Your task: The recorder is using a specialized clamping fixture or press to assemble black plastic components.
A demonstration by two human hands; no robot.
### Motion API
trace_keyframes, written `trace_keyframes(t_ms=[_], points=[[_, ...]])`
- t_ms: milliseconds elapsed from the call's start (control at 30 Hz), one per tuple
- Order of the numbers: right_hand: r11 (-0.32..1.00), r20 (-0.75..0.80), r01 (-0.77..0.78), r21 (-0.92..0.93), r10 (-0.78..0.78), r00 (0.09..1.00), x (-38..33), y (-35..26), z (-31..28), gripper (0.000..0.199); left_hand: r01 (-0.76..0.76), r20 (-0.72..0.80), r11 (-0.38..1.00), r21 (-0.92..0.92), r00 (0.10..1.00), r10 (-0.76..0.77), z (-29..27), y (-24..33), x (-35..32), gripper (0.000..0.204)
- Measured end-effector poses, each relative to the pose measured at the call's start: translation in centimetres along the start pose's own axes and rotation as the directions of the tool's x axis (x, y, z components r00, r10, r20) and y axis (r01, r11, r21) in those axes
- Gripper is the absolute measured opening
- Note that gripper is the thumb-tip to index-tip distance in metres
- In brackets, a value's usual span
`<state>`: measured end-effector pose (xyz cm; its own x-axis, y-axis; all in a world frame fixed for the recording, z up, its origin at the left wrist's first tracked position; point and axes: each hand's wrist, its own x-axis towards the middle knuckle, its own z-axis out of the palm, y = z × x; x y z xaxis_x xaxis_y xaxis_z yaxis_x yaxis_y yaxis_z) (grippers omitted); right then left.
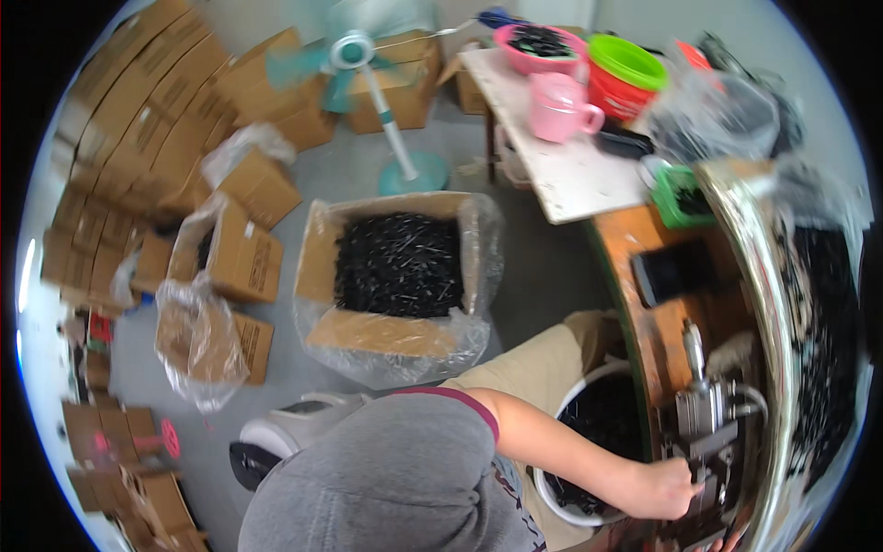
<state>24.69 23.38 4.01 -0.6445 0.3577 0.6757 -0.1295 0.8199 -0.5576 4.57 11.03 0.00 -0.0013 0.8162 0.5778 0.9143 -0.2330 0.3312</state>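
My left arm, in a grey short sleeve with a dark red edge, reaches to a metal fixture (pixel 706 416) on the workbench. At its front my left hand (pixel 659 488) is closed, fingertips pinched together by the metal parts. Whatever lies between those fingertips is too small to make out. Only a bit of my right hand (pixel 725 545) shows at the bottom edge, close to a small dark piece, and its grip is hidden. Under my left forearm stands a white bucket (pixel 543 488) with black parts inside.
An orange-brown workbench (pixel 635 322) holds a dark phone-like device (pixel 671 274) and a green basket (pixel 676 207). A lined carton (pixel 317 248) of black parts stands on the floor. Beyond are a fan (pixel 391 129), stacked cartons (pixel 138 101), and a white table (pixel 579 184) with a pink mug (pixel 556 106).
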Motion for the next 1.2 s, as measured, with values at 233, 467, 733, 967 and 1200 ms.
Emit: trace_keyframes(t_ms=[233, 467, 733, 967, 1200], points=[[0.792, -0.174, -0.189, 0.580, 0.347, 0.922, 5.3, -2.9, 4.1, 0.017, -0.039, 0.221, 0.998, 0.053, 0.975, 0.027, 1.8, 0.3, -0.1, 0.032], [0.938, -0.348, -0.189, 0.290, 0.287, 0.892, 7.1, -5.1, 7.0, 0.023, -0.066, 0.047, 0.998, -0.005, 0.997, 0.066, -3.6, -1.7, 1.7, 0.039], [0.871, -0.043, -0.446, -0.205, 0.447, 0.893, 4.9, -5.2, 4.8, 0.075, 0.180, -0.491, 0.977, 0.119, 0.866, -0.099, -9.9, -8.8, 9.1, 0.015], [0.903, -0.200, -0.428, -0.029, 0.415, 0.888, 3.9, -5.9, 7.9, 0.030, 0.256, -0.162, 0.935, 0.246, 0.962, -0.221, -12.7, -13.5, 14.9, 0.017], [0.860, -0.051, -0.312, -0.404, 0.320, 0.946, 3.3, -6.3, 8.6, 0.025, 0.074, -0.067, 0.882, 0.466, 0.997, -0.048, -8.6, -14.7, 18.1, 0.017]])
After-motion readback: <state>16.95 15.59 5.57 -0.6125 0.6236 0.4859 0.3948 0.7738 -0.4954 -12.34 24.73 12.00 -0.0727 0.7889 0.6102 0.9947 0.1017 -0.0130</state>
